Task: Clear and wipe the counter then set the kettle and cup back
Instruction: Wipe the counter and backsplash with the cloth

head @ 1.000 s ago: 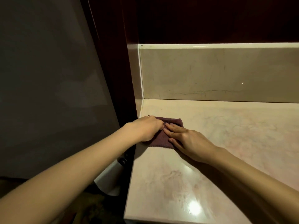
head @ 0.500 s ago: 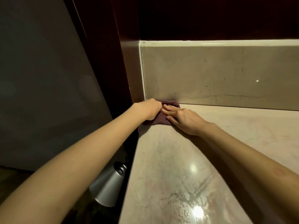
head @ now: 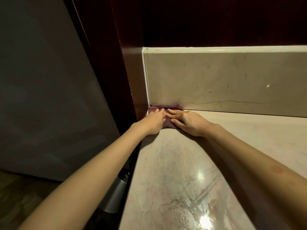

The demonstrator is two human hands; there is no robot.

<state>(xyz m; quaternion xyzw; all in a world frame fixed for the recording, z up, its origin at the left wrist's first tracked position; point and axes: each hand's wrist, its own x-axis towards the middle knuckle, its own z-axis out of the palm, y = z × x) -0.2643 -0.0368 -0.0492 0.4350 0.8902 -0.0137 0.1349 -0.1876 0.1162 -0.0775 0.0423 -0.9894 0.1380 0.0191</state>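
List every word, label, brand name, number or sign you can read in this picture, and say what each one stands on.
None: no readable text shows on the cloth, counter, backsplash, dark wood panel or the metal object below the counter's edge.

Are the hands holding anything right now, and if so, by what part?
Nothing is gripped. The left hand and right hand press flat on the purple cloth, side by side on its near half, in the counter's back corner.
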